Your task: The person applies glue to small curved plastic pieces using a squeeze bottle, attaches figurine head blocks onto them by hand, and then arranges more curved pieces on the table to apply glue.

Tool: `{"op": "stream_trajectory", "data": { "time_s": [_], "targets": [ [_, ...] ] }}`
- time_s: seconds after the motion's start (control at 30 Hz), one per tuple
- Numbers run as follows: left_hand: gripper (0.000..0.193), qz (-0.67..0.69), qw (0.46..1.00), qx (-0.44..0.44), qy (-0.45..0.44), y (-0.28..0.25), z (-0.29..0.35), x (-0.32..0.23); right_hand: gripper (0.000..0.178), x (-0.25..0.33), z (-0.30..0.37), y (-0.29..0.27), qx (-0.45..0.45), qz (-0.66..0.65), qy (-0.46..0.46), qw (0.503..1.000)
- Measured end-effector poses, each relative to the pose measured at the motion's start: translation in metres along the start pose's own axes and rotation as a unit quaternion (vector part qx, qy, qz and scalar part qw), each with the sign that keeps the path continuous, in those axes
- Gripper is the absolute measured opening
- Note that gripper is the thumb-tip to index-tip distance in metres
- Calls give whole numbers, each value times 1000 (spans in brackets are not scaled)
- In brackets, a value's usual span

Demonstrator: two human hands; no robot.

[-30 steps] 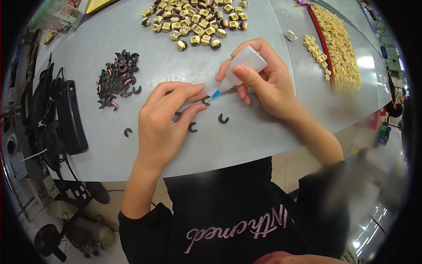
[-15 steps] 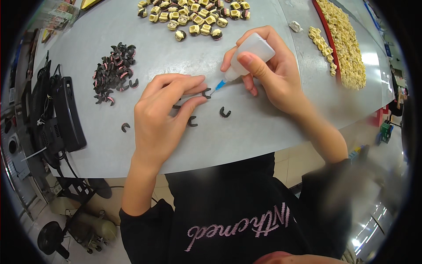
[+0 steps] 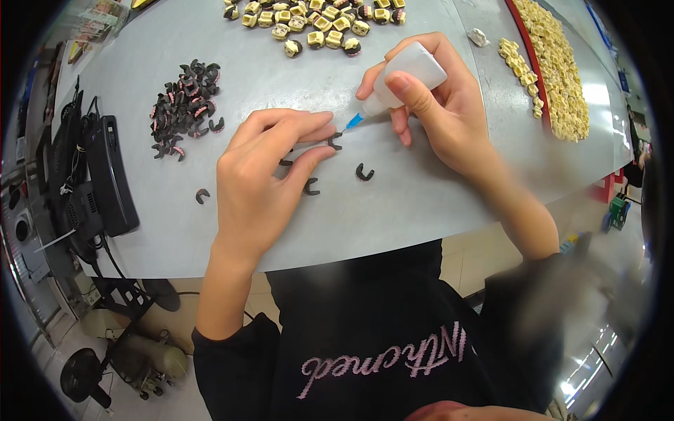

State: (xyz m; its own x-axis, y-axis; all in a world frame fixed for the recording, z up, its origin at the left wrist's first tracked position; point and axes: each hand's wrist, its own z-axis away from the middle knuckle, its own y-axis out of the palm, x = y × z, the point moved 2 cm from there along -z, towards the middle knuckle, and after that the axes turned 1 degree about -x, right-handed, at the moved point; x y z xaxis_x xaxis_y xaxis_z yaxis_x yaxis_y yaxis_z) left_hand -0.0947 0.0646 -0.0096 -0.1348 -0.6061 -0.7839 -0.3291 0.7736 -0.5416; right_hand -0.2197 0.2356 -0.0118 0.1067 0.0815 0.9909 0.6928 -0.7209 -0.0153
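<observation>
Black U-shaped piece (image 3: pixel 335 143), lower left of the white squeeze bottle (image 3: pixel 421 67), pinched by fingers of my left hand (image 3: pixel 258 167); my right hand (image 3: pixel 453 112) grips the bottle, blue nozzle (image 3: pixel 354 121) at the piece, contact unclear. Squeezing too hard could flood it; loose pinch could let it twist.

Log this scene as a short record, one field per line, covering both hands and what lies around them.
Left hand: pinches a dark C-shaped piece between thumb and fingers
Right hand: holds a whitish squeeze bottle, tilted down to the left
Blue nozzle: points at the pinched piece; contact too small to tell
Left of the left hand: pile of dark pieces; farther left, black device
Far side: cream-and-dark pieces
Right side: cream pieces along a red strip
Surface: grey table
</observation>
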Motion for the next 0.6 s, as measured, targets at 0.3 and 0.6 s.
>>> {"op": "stream_trajectory", "data": {
  "time_s": [0.3, 0.6],
  "targets": [
    [35, -19, 1000, 6, 14, -1, -1, -3, 20, 2, 0, -3, -14, 10, 6, 1000],
    [40, -43, 995, -73, 49, -26, 6, -10, 31, 8, -2, -9, -69, -241, 87, 964]
  ]
}}
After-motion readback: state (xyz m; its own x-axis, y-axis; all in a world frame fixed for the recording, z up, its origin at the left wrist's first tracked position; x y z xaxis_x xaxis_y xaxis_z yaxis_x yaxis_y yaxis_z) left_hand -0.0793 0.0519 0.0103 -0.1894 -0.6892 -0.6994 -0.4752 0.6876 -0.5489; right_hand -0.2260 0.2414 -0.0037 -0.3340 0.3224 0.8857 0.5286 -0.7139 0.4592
